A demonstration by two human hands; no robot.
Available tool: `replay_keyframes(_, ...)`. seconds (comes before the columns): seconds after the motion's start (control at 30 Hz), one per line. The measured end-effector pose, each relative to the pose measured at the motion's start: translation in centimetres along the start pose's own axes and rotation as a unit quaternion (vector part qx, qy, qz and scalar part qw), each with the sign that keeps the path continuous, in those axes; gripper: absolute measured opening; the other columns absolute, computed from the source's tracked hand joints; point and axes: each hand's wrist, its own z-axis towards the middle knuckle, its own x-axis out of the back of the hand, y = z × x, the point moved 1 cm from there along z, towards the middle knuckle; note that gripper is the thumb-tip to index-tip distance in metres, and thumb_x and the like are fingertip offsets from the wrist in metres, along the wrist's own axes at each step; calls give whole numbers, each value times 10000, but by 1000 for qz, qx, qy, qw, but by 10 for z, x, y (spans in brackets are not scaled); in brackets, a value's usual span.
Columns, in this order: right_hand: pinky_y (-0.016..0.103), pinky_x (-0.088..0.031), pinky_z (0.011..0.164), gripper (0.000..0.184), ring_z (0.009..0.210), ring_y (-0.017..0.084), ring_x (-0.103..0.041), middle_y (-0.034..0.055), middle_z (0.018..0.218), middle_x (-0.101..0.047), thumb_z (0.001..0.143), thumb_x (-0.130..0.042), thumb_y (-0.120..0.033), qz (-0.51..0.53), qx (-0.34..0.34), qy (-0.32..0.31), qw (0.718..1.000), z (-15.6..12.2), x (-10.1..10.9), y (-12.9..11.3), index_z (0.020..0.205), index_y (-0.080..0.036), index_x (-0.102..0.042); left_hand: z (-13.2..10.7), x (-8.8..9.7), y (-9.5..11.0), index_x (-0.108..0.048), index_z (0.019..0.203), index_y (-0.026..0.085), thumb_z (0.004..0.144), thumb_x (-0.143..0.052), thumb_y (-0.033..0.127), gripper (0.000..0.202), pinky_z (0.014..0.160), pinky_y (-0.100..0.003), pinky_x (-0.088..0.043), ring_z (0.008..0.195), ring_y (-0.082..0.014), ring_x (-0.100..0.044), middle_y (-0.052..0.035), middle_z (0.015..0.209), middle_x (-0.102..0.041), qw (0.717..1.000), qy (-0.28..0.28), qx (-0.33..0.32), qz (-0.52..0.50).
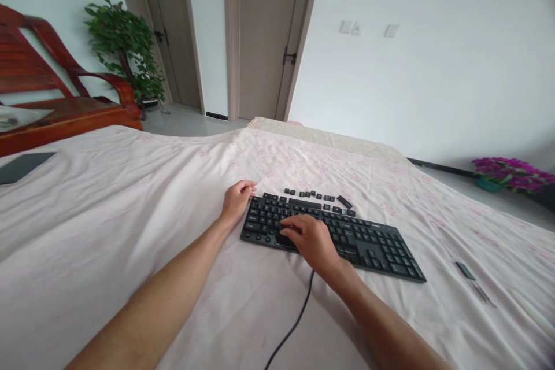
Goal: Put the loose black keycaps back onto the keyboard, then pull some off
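A black keyboard [377, 243] lies on the pink floral sheet, its spacebar side away from me and its cable [299, 318] running toward me. My left hand [236, 199] rests by its far left corner, fingertips pressed together; whatever they hold is too small to make out. Over the keys left of the middle, my right hand [310, 237] has thumb and index finger curled close to each other. Anything between those two is hidden. Loose black keycaps [307, 193], several of them, lie in a row beyond the keyboard, with a longer keycap [345, 202] at the right.
A small tool with a dark handle and wire prongs [466, 270] lies right of the keyboard. At the far left is a flat dark object [23, 167]. Beyond the sheet stand a wooden bench [99, 118], a green plant [124, 34] and purple flowers [514, 173].
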Motion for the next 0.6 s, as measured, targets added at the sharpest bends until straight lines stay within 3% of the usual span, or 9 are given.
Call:
replay_keyframes(0.1,319,-463,833,152,908,208,-624,23,948,-722,851,-609,-262,-82,60,-23,995,-1,-4,-8,957,-268,-717,2,0,-4,-692,978,175,786,-538,285,270,682,-284,-531,785,-180,-664,-73,919,-705,1000,-4,-10,2)
replay_keyframes(0.27,310,-445,807,168,899,210,-597,45,978,-709,889,-575,-261,-173,94,-44,979,0,-13,-16,999,-249,-701,4,0,-8,-693,981,178,796,-536,292,269,689,-290,-537,788,-185,-668,-74,919,-707,1000,-6,-23,8)
replay_keyframes(0.6,285,-434,771,100,894,188,-552,17,938,-684,856,-630,-211,-226,112,-28,967,3,-18,-22,931,-243,-687,6,0,-11,-689,993,177,791,-533,282,276,698,-269,-534,803,-174,-673,-63,925,-716,1000,-9,-20,16)
